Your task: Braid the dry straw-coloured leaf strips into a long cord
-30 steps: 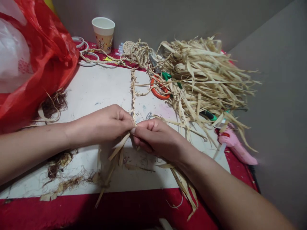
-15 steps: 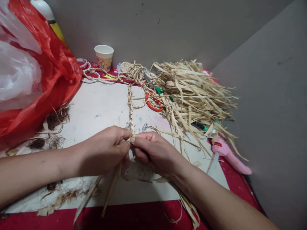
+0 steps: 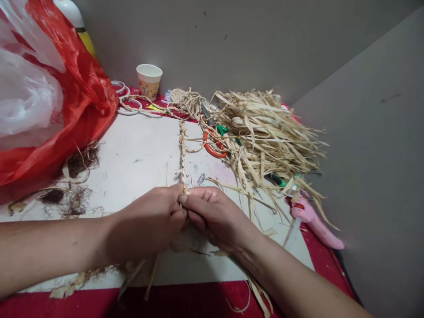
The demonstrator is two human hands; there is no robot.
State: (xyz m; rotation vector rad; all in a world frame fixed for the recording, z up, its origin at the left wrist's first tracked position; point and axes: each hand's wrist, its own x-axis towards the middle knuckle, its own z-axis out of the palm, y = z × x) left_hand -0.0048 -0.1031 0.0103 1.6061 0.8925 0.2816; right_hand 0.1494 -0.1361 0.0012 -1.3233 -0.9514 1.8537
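Observation:
A narrow straw braid [image 3: 182, 150] runs up the white board [image 3: 142, 145] from between my hands. My left hand [image 3: 155, 221] is closed at its lower end, its back turned up so most of its fingers are hidden. Touching it from the right, my right hand [image 3: 212, 212] pinches the same end with thumb and forefinger. Loose straw strands [image 3: 152, 276] hang below my left hand, and more trail under my right wrist.
A pile of dry straw [image 3: 271, 128] lies at the back right, beside orange-handled scissors [image 3: 214, 152]. A pink glue gun [image 3: 314, 221] rests at the right. A paper cup [image 3: 149, 82] stands at the back; a red plastic bag [image 3: 89, 101] fills the left.
My left hand has turned over, its back now more upward, and its knuckles have come closer to my right hand. The whole view has shifted slightly.

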